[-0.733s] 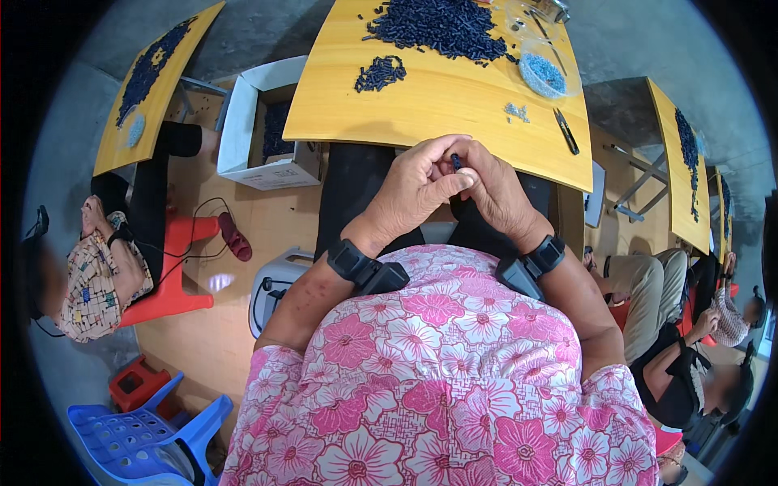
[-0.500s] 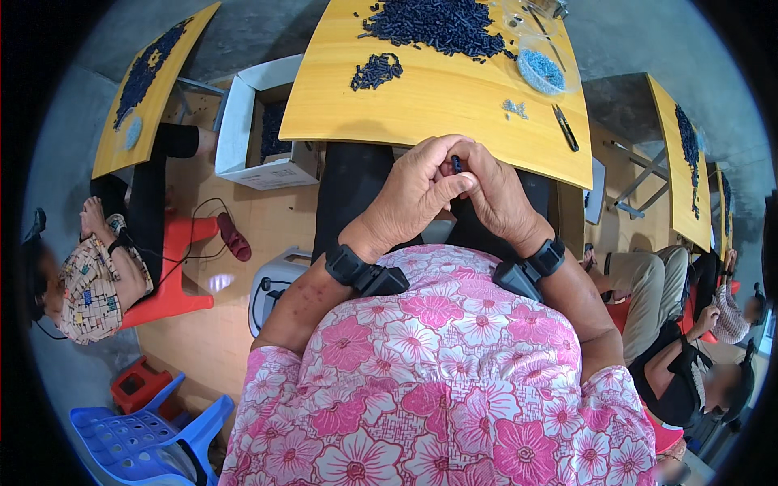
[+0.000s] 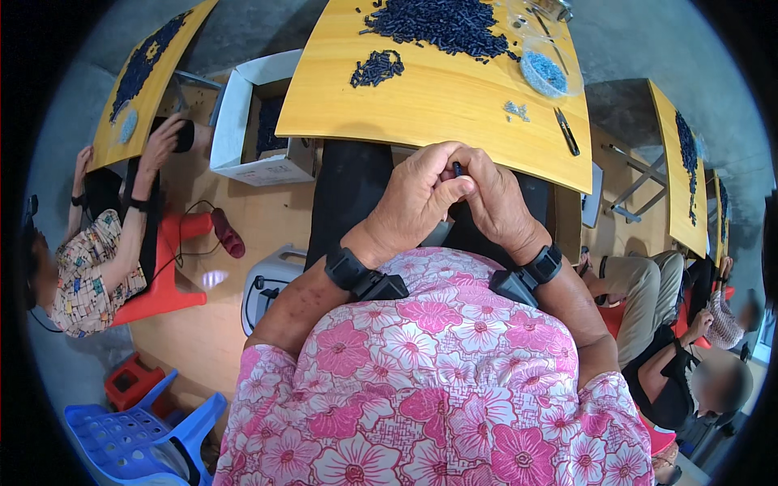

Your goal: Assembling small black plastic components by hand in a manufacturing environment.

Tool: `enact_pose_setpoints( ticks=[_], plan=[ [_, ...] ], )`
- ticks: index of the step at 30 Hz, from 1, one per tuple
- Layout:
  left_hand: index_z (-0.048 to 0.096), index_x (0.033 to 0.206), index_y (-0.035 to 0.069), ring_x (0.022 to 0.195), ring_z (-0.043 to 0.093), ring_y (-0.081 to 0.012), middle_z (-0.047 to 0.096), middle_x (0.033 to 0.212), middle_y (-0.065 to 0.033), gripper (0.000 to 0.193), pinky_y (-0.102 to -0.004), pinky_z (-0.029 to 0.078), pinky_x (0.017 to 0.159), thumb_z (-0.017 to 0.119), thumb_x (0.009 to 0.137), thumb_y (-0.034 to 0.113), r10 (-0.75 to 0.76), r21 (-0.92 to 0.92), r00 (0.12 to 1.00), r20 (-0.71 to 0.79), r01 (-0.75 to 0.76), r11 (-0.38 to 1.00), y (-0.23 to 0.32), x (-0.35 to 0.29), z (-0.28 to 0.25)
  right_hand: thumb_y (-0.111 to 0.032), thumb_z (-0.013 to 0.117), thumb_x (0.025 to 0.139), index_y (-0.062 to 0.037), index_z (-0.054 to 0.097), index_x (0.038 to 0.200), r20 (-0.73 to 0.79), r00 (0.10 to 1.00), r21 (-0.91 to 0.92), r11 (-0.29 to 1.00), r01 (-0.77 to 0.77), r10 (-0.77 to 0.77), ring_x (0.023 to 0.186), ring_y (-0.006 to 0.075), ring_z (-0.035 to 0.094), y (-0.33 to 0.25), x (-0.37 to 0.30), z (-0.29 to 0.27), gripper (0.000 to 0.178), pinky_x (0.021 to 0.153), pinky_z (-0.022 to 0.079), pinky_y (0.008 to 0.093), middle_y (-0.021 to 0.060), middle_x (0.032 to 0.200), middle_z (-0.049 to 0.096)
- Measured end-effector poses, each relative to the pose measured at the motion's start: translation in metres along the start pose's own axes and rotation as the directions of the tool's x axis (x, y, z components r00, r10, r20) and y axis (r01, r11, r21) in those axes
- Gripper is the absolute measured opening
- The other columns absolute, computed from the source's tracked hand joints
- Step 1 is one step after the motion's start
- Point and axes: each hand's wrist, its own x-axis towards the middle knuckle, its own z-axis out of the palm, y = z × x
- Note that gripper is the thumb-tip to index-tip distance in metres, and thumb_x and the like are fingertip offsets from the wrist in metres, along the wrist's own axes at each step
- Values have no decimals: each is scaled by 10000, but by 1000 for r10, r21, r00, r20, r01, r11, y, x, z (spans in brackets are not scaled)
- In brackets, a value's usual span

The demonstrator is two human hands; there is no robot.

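Note:
My left hand [image 3: 412, 201] and my right hand [image 3: 496, 194] meet just off the near edge of the yellow table [image 3: 348, 113]. Between their closed fingers sits a small dark cylindrical piece [image 3: 457, 168], only its end showing. Thumbs and fingertips of both hands press about it. On the table, a large heap of similar dark pieces [image 3: 438, 26] lies at the far side. A smaller pile of them [image 3: 378, 68] lies nearer, to the left. Several tiny clear bits [image 3: 516, 111] are scattered at the right, beside black thread snips [image 3: 566, 131].
A clear tub of small blue parts [image 3: 544, 73] stands at the table's right. A white carton [image 3: 263, 172] is on the floor to the left. People sit at other tables on both sides. A blue plastic chair [image 3: 138, 433] and a red stool [image 3: 138, 381] stand lower left.
My hands have closed slightly around the dark piece, so less of it shows. The person at the left has raised their hands toward their table's edge.

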Motion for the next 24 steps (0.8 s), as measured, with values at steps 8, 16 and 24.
enact_pose_setpoints(
  ticks=[8,16,24],
  plan=[
    [505,1309,-15,631,518,-43,540,879,-11,439,-198,455,566,574,972,257,-68,-55,998,14,69,996,1,3,5,-214,488,984,-35,489,1115,-66,993,-20,995,97,-99,849,387,623,7,3,-3,222,747,495,414,187,920,615],
    [517,1340,5,685,489,-32,509,843,29,395,-178,453,632,533,987,180,-325,-222,940,106,341,914,-42,-6,-5,-207,465,980,-22,586,1081,-419,851,252,941,-227,317,618,126,569,40,-42,-72,243,613,482,293,44,715,533],
    [542,1324,12,694,478,-17,518,833,51,382,-160,438,622,549,965,144,-456,-182,889,36,454,872,-67,-19,-13,-145,463,979,-35,583,1092,-701,640,1,897,-441,315,614,112,565,105,-162,-117,198,578,487,286,42,722,530]
  ],
)
